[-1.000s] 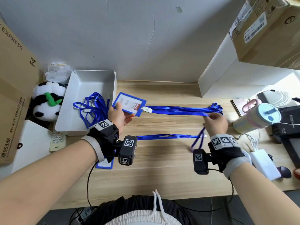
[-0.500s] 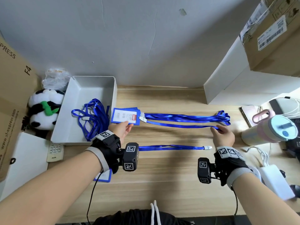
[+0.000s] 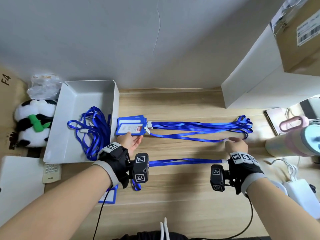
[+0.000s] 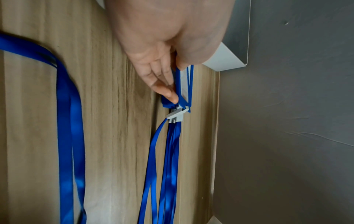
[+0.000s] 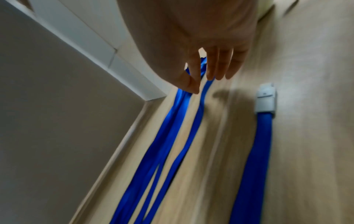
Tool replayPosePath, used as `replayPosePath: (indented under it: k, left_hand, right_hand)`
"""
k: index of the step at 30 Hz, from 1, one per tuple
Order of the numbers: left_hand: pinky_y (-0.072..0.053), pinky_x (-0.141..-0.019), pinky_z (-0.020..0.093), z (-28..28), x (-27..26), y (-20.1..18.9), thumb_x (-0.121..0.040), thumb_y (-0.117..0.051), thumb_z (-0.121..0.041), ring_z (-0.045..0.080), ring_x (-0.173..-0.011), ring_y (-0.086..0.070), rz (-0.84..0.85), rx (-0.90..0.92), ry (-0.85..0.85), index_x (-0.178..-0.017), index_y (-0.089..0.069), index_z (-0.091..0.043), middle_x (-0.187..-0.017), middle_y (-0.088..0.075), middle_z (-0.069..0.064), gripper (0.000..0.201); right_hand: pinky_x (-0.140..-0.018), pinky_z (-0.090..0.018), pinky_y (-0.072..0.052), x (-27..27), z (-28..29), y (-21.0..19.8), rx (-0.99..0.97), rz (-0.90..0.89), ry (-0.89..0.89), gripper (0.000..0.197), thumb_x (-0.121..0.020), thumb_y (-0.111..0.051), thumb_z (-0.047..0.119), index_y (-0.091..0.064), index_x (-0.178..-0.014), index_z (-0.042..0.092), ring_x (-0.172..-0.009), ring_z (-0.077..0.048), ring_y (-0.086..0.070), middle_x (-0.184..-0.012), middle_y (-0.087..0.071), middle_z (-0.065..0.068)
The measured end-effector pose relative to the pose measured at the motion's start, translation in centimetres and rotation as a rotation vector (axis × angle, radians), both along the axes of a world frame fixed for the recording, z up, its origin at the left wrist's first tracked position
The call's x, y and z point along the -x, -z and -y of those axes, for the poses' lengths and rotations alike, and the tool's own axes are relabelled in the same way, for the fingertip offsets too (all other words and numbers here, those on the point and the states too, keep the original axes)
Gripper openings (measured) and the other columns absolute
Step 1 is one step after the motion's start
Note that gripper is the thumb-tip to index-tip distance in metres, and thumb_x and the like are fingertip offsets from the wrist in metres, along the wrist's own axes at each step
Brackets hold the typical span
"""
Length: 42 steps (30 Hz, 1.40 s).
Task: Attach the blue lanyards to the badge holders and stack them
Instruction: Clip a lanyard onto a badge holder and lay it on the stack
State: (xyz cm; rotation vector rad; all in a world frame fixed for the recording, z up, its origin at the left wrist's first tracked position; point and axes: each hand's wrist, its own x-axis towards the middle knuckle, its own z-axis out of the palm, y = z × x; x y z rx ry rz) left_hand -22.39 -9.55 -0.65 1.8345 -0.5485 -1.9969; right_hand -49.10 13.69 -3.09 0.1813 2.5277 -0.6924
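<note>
A stack of blue badge holders (image 3: 131, 126) lies on the wooden table beside the white tray (image 3: 114, 101). Their blue lanyards (image 3: 199, 126) stretch right in a bundle. My left hand (image 3: 136, 137) pinches the near edge of the top holder (image 4: 184, 89), thumb on one face and fingers on the other, just short of the grey clips (image 4: 176, 115). My right hand (image 3: 231, 140) pinches the nearest strap (image 5: 199, 106) of that bundle, near its looped end. A loose lanyard (image 3: 185, 161) with a white clip (image 5: 266, 98) lies closer to me. Another holder (image 3: 109, 196) shows under my left wrist.
Several loose lanyards (image 3: 90, 129) fill the tray. A panda plush (image 3: 32, 125) and a remote (image 3: 51, 172) sit at the left. A pink-and-teal bottle (image 3: 297, 141), a phone (image 3: 275, 118), a white charger (image 3: 297, 193) and a white box (image 3: 259, 94) crowd the right.
My left hand has lowered the tilted badge holder flat onto the stack. My right hand has laid its lanyard down in front of the bundle and slid a little left along the strap.
</note>
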Motion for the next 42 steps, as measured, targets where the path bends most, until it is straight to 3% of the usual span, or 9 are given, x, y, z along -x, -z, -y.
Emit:
replayPosePath:
  k: [5,9,13,21,25,30,34,37,42]
  left_hand:
    - [-0.05,-0.043,0.015,0.1,-0.1,0.9,-0.102,-0.031,-0.018,0.014,-0.06,-0.063,0.007,0.01,-0.008,-0.123,-0.045,0.0,-0.084,-0.061,0.011,0.031]
    - [-0.051,-0.043,0.015,0.1,-0.2,1.5,-0.102,-0.033,-0.02,0.013,-0.066,-0.062,0.02,0.002,-0.007,-0.125,-0.046,0.001,-0.081,-0.061,0.011,0.034]
    - [-0.051,-0.045,0.015,0.1,-0.2,1.9,-0.102,-0.034,-0.02,0.014,-0.07,-0.06,0.029,-0.013,-0.018,-0.126,-0.045,0.0,-0.083,-0.061,0.01,0.034]
    - [-0.053,-0.045,0.017,0.4,0.2,2.5,-0.101,-0.037,-0.015,0.016,-0.071,-0.059,0.028,-0.028,-0.085,-0.128,-0.044,0.002,-0.082,-0.059,0.011,0.033]
    - [-0.055,-0.048,0.019,0.6,0.2,2.6,-0.1,-0.04,-0.015,0.017,-0.071,-0.059,0.041,-0.038,-0.096,-0.126,-0.046,0.002,-0.082,-0.059,0.011,0.031]
    - [-0.049,-0.078,0.028,0.9,0.2,2.4,-0.099,-0.041,-0.015,0.018,-0.074,-0.06,0.044,-0.04,-0.081,-0.126,-0.047,0.002,-0.109,-0.063,0.017,0.032]
    - [-0.052,-0.069,0.025,0.8,0.0,1.9,-0.101,-0.034,-0.025,0.018,-0.09,-0.063,0.089,-0.054,0.057,-0.128,-0.043,0.001,-0.129,-0.056,0.017,0.039]
    - [-0.044,-0.055,0.017,0.7,-0.1,1.4,-0.102,-0.024,-0.037,0.012,-0.076,-0.06,0.137,-0.05,0.211,-0.137,-0.035,-0.001,-0.13,-0.057,0.012,0.051]
    - [-0.042,-0.061,0.021,0.4,-0.5,0.5,-0.101,-0.025,-0.04,0.015,-0.075,-0.058,0.152,-0.063,0.318,-0.133,-0.041,-0.001,-0.117,-0.063,0.012,0.052]
  right_hand:
    - [-0.074,-0.034,-0.04,0.4,-0.4,1.1,0.012,0.055,0.142,0.036,-0.085,-0.06,0.028,-0.066,-0.096,-0.005,-0.098,-0.037,-0.061,-0.092,-0.063,-0.023]
    - [-0.089,-0.038,-0.047,1.2,0.1,1.5,0.065,-0.007,0.276,0.048,-0.082,-0.064,0.029,-0.052,-0.122,0.005,-0.104,-0.032,-0.061,-0.116,-0.063,-0.015]
    - [-0.091,-0.035,-0.044,1.3,1.1,1.8,0.041,-0.101,0.091,0.027,-0.088,-0.053,0.018,-0.065,-0.113,0.015,-0.107,-0.036,-0.059,-0.114,-0.065,-0.016]
    - [-0.112,-0.036,-0.022,2.7,1.3,2.8,-0.06,-0.19,-0.065,0.048,-0.089,-0.046,0.012,-0.043,-0.134,-0.006,-0.137,-0.033,-0.031,-0.147,-0.034,-0.02]
    - [-0.109,-0.036,-0.028,4.4,0.8,3.3,0.0,-0.199,-0.021,0.043,-0.084,-0.042,0.016,-0.054,-0.116,-0.01,-0.129,-0.036,-0.038,-0.134,-0.046,-0.027]
    - [-0.11,-0.041,-0.031,6.0,-0.1,3.7,-0.021,-0.179,0.073,0.043,-0.087,-0.045,0.01,-0.047,-0.126,-0.01,-0.13,-0.038,-0.039,-0.136,-0.045,-0.029]
    - [-0.097,-0.043,-0.04,4.9,0.0,3.1,0.003,-0.243,0.091,0.03,-0.082,-0.043,0.01,-0.061,-0.1,-0.005,-0.11,-0.044,-0.052,-0.113,-0.059,-0.031]
    - [-0.098,-0.041,-0.039,3.5,0.4,2.6,0.027,-0.314,0.123,0.038,-0.082,-0.042,0.014,-0.06,-0.111,-0.002,-0.112,-0.041,-0.054,-0.116,-0.061,-0.028]
    - [-0.1,-0.039,-0.037,0.1,2.0,1.9,0.092,-0.301,0.083,0.033,-0.085,-0.047,0.006,-0.058,-0.116,0.002,-0.115,-0.039,-0.052,-0.121,-0.057,-0.026]
